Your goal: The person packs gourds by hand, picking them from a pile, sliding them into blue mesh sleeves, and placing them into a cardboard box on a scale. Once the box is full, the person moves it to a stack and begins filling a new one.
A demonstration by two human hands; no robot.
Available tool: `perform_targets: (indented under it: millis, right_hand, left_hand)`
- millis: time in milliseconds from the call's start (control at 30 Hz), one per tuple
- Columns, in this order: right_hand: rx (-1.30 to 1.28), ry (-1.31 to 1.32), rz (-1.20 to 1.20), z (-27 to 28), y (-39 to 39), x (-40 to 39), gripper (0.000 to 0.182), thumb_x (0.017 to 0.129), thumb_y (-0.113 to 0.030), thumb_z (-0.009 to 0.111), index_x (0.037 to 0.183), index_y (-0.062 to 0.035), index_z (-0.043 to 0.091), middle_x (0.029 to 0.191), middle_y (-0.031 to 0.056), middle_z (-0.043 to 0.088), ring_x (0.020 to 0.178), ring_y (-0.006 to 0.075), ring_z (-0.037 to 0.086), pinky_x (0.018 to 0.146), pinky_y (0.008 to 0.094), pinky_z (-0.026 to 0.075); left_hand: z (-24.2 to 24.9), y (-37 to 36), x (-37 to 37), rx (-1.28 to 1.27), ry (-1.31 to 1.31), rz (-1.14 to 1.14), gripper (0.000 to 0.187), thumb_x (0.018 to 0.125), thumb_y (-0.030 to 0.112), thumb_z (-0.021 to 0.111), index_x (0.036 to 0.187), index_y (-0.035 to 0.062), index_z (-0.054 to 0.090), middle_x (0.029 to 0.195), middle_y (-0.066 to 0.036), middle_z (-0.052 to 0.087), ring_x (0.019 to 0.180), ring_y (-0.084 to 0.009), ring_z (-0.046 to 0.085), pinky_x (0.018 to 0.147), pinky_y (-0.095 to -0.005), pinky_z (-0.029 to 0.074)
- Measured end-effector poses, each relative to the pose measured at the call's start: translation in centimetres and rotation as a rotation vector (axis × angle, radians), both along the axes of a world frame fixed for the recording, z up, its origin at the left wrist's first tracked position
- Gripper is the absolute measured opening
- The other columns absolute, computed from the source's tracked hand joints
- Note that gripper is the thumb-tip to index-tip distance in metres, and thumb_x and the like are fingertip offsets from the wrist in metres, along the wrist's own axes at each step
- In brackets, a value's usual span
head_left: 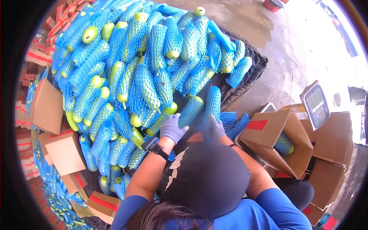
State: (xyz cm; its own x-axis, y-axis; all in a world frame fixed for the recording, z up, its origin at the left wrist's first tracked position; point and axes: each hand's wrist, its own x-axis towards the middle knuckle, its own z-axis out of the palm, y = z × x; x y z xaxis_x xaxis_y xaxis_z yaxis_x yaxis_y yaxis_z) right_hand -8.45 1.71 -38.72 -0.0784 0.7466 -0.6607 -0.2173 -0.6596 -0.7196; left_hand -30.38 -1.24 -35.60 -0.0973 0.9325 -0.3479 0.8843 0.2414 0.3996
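My right hand (217,128), in a thin pale glove, grips the lower end of a long green gourd in a blue foam net sleeve (213,102), which points away from me. My gloved left hand (172,128) has its thumb and fingers apart, close to the near end of another netted gourd (191,110). Beyond and left of both hands rises a big heap of netted gourds (149,76), some with green ends poking out. A bare green gourd (138,138) lies just left of my left wrist.
To the right, an open cardboard box (264,130) holds a netted gourd (284,144). A scale display (315,104) stands behind it. Flattened blue net sleeves (235,124) lie beside my right hand. More cardboard boxes (65,153) stand at the left. A dark cloth edge (257,69) borders the heap.
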Motion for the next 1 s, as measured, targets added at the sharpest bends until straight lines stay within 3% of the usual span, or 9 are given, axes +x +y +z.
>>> perform_targets:
  millis: [133, 267, 367, 467, 567, 600, 733, 867, 1000]
  right_hand:
    - [-0.181, -0.031, -0.049, -1.0, 1.2, -0.5, 0.047, 0.094, -0.027, 0.067, 0.13, -0.005, 0.047, 0.103, 0.0102, 0.063, 0.087, 0.0204, 0.063, 0.073, 0.0379, 0.053]
    - [-0.191, 0.026, -0.052, -2.0, 1.3, -0.1, 0.045, 0.094, -0.018, 0.066, 0.132, -0.0052, 0.045, 0.105, 0.0104, 0.063, 0.089, 0.0215, 0.064, 0.075, 0.0384, 0.054]
    - [0.004, 0.247, 0.08, -3.5, 0.2, 1.9, 0.045, 0.094, -0.016, 0.064, 0.133, -0.006, 0.044, 0.107, 0.0108, 0.062, 0.09, 0.0218, 0.064, 0.076, 0.0375, 0.055]
    - [0.508, 0.19, 0.187, -9.2, -1.2, 3.0, 0.03, 0.092, -0.018, 0.062, 0.119, -0.0082, 0.055, 0.095, 0.004, 0.061, 0.08, 0.0166, 0.061, 0.066, 0.0327, 0.05]
    - [0.108, 0.365, 0.017, -5.2, -1.5, 3.7, 0.021, 0.093, -0.012, 0.059, 0.114, -0.0087, 0.056, 0.089, 0.0021, 0.059, 0.076, 0.0145, 0.058, 0.062, 0.0311, 0.049]
    - [0.051, 0.313, 0.048, -4.9, -1.7, 4.4, 0.035, 0.094, -0.012, 0.06, 0.127, -0.0059, 0.049, 0.101, 0.006, 0.06, 0.082, 0.0164, 0.061, 0.069, 0.0299, 0.052]
    - [-0.106, 0.026, -0.024, -0.1, -2.1, 4.5, 0.051, 0.094, -0.016, 0.062, 0.14, -0.0017, 0.042, 0.115, 0.0103, 0.06, 0.087, 0.0172, 0.063, 0.073, 0.0276, 0.054]
    - [-0.044, 0.028, -0.072, -2.8, -3.2, 5.6, 0.051, 0.093, -0.017, 0.062, 0.139, -0.0024, 0.044, 0.113, 0.0094, 0.06, 0.084, 0.0155, 0.062, 0.071, 0.027, 0.052]
    - [0.036, -0.03, -0.038, -3.9, -3.1, 6.4, 0.036, 0.092, -0.022, 0.065, 0.119, 0.0008, 0.059, 0.102, 0.0081, 0.066, 0.089, 0.0151, 0.063, 0.079, 0.0292, 0.052]
  left_hand:
    - [-1.7, 1.8, 3.9, -0.16, 0.429, -0.117, 0.096, 0.073, 0.053, 0.077, 0.145, 0.0054, 0.035, 0.122, -0.017, 0.058, 0.114, -0.0289, 0.059, 0.097, -0.0393, 0.048]
    - [-2.8, 3.7, 4.4, -0.256, 0.417, 0.004, 0.098, 0.069, 0.053, 0.08, 0.142, 0.0064, 0.035, 0.119, -0.016, 0.059, 0.112, -0.0287, 0.061, 0.094, -0.0403, 0.049]
    - [-4.1, 3.4, 3.3, -0.152, 0.301, 0.036, 0.08, 0.064, 0.049, 0.08, 0.124, 0.0103, 0.044, 0.115, -0.016, 0.06, 0.109, -0.0315, 0.061, 0.092, -0.0436, 0.048]
    - [-4.4, 3.0, 2.7, -0.159, 0.23, 0.035, 0.091, 0.064, 0.049, 0.081, 0.134, 0.0079, 0.04, 0.122, -0.018, 0.057, 0.113, -0.0328, 0.06, 0.094, -0.0453, 0.048]
    - [-2.2, 3.9, 3.1, -0.203, 0.192, 0.042, 0.093, 0.068, 0.046, 0.081, 0.14, 0.0053, 0.038, 0.126, -0.02, 0.056, 0.114, -0.0351, 0.059, 0.097, -0.0461, 0.047]
    - [-1.1, 4.6, 3.2, -0.196, 0.197, 0.035, 0.093, 0.068, 0.046, 0.081, 0.14, 0.0053, 0.038, 0.126, -0.02, 0.056, 0.114, -0.0351, 0.059, 0.097, -0.0461, 0.047]
    - [2.3, 10.9, 2.6, 0.609, -0.087, 0.126, 0.084, 0.072, 0.036, 0.08, 0.138, 0.0014, 0.042, 0.125, -0.022, 0.054, 0.116, -0.0391, 0.054, 0.1, -0.0466, 0.044]
    - [8.1, 18.9, 1.7, 0.895, 0.228, 0.253, 0.093, 0.067, 0.03, 0.084, 0.141, 0.0015, 0.036, 0.123, -0.021, 0.052, 0.117, -0.0384, 0.051, 0.103, -0.0451, 0.041]
    - [10.2, 25.0, 1.1, 0.228, 0.686, 0.302, 0.104, 0.069, 0.042, 0.086, 0.151, 0.0133, 0.029, 0.123, -0.016, 0.051, 0.114, -0.0318, 0.057, 0.098, -0.0405, 0.05]
